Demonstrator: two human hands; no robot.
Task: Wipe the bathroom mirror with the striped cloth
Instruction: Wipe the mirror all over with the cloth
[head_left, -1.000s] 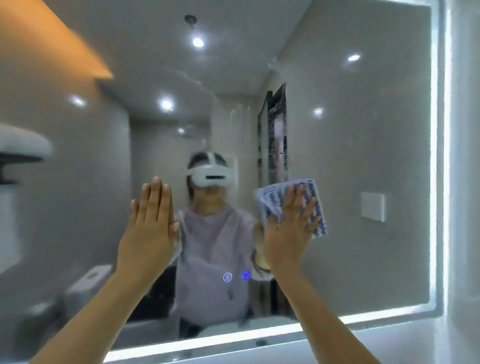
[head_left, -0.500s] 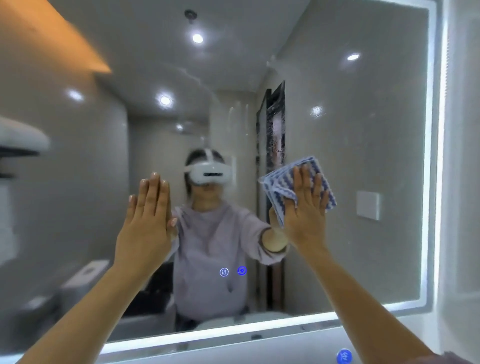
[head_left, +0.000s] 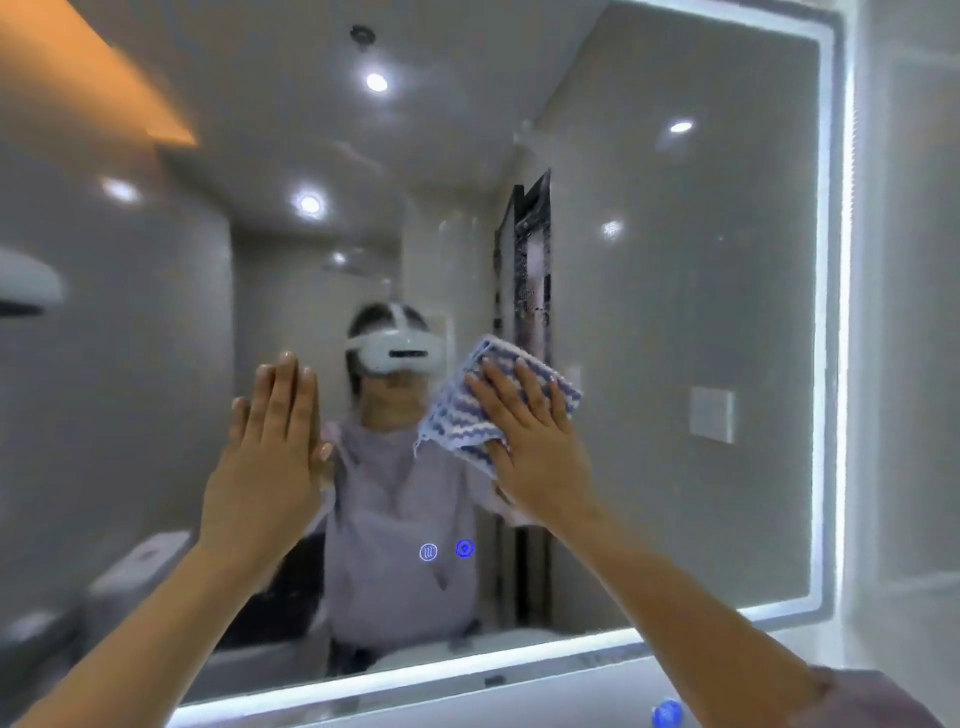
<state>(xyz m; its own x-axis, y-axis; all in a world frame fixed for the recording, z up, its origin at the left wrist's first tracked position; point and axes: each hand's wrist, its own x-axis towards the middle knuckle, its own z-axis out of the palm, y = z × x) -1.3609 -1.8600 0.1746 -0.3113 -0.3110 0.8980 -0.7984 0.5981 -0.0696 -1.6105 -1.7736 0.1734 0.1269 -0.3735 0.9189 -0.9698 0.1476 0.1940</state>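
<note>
The right hand, fingers spread, presses the blue-and-white striped cloth flat against the LED-edged bathroom mirror; the left hand rests flat and empty. Two blue icons glow, without legible writing.

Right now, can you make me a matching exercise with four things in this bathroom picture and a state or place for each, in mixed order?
Things:
1. left hand
2. right hand
3. cloth
4. light strip

States or places:
A. blue and white stripes
B. glowing along the mirror edge
C. bare, flat, fingers together
D. pressing the cloth on the glass

Pairs: 1-C, 2-D, 3-A, 4-B
</note>
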